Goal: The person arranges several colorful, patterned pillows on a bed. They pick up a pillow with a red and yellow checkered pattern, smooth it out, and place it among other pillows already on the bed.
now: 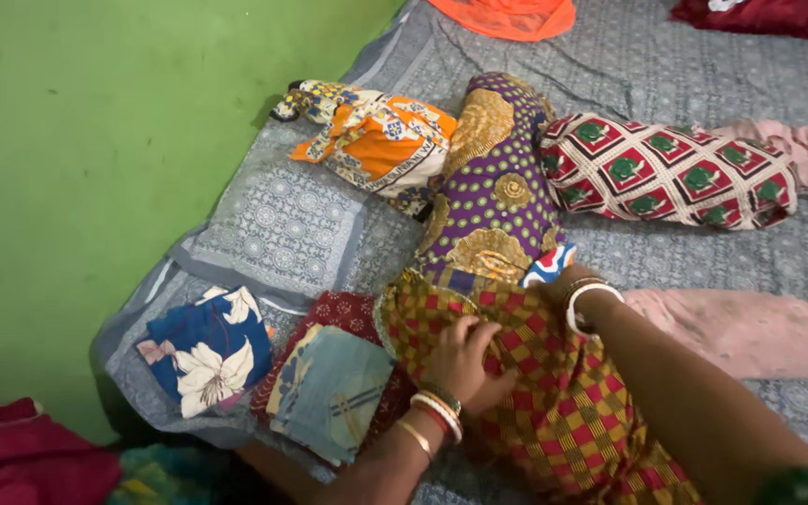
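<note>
The left hand [465, 360] lies flat, fingers curled loosely, on the red-and-yellow checked cloth [554, 402] — pressing it, holding nothing — while the right hand [554, 281] is tucked under the purple patterned cloth [497, 187] at the checked cloth's far edge, so I cannot tell its grip. Just left of the checked cloth sits a folded pale blue cloth [334, 393] on a dark red one [348, 313]; beyond those — a blue flowered square [208, 351].

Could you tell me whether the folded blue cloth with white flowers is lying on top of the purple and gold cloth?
No, the blue floral cloth lies by itself near the green wall, apart from the purple and gold cloth.
</note>
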